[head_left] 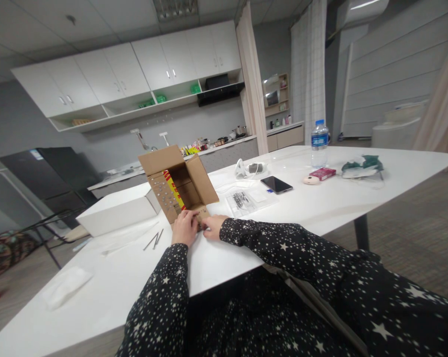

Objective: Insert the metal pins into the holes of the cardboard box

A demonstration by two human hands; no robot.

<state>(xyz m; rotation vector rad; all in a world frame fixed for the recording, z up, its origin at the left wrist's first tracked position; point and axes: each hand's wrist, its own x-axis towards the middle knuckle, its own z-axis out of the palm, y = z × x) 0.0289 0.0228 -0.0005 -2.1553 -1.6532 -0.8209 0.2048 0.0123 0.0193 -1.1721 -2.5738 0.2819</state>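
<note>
Has an open brown cardboard box point(189, 194) with yellow-and-red tape on the glossy white table point(216, 267), near the front edge; rests the bare left hand point(185, 229) and the bare right hand point(213, 227) close together at the box's near lower side, touching the cardboard; cannot tell how firm a grip, with fingertips partly hidden; wears black sleeves point(171, 273) with white stars; has two thin grey metal rods point(157, 239) just left of the left hand, a long white box point(116, 212) beyond them; to the right, has a clear plastic bag point(242, 201) of small dark pieces, a flat black phone point(277, 184) and, well apart, a clear blue-capped plastic bottle point(319, 144).
</note>
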